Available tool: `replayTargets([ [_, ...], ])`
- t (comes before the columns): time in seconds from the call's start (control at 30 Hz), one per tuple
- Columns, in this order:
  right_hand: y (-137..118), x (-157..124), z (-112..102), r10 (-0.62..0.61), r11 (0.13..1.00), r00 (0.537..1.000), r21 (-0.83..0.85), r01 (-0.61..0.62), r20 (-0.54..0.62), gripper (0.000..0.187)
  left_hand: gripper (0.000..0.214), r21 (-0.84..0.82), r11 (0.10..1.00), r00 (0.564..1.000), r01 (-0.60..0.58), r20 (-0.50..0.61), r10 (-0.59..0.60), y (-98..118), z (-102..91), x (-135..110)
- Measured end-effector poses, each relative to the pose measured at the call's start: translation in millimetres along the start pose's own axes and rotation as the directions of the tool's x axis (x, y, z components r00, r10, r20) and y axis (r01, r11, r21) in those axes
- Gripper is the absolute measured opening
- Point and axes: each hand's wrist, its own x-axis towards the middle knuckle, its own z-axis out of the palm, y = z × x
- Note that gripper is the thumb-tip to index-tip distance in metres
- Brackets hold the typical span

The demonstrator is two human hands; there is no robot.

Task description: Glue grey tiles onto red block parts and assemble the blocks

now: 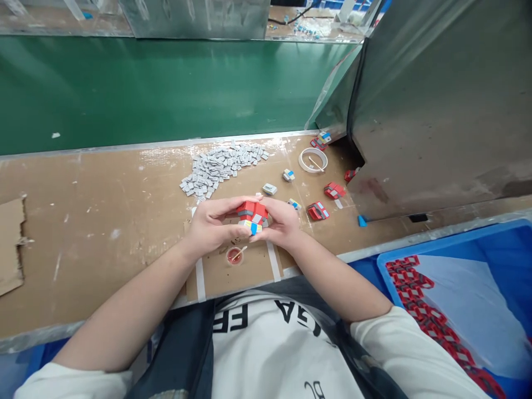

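Both my left hand [216, 224] and my right hand [281, 221] are closed around a small red toy car part [252, 213] with grey, white, yellow and blue patches. They hold it above the cardboard mat, one from each side. Just below the hands stands a small cup of red paint [235, 256] with a thin stick resting in it. Beyond the fingers lie a white block [270, 189] and a white-and-blue piece [288, 175]. Another such piece [294, 204] is partly hidden behind my right hand.
A heap of grey flat pieces [222, 166] covers the back of the bench. To the right lie red pieces [318, 211] and a tape roll [313, 160] with a stick in it. A blue bin [457, 241] holds rows of red parts. Torn cardboard [11, 246] lies left.
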Motion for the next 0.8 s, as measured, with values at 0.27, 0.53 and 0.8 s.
replayTargets([
  [0.27,-5.4,5.2,0.9,-0.092,0.996,0.994,0.002,0.093,-0.064,0.069,0.059,0.031,0.999,0.999,-0.035,0.017,0.034,2.0,-0.3,-0.1],
  [0.53,-6.6,8.8,1.4,-0.148,0.989,0.983,0.009,0.150,-0.109,0.065,0.060,0.049,0.998,0.999,-0.038,0.005,0.038,0.3,-1.0,0.9],
  [0.8,-8.9,8.7,0.6,-0.125,0.990,0.987,0.058,0.132,-0.101,0.063,0.060,0.060,0.998,0.999,-0.033,0.008,0.032,1.8,-0.3,0.7],
])
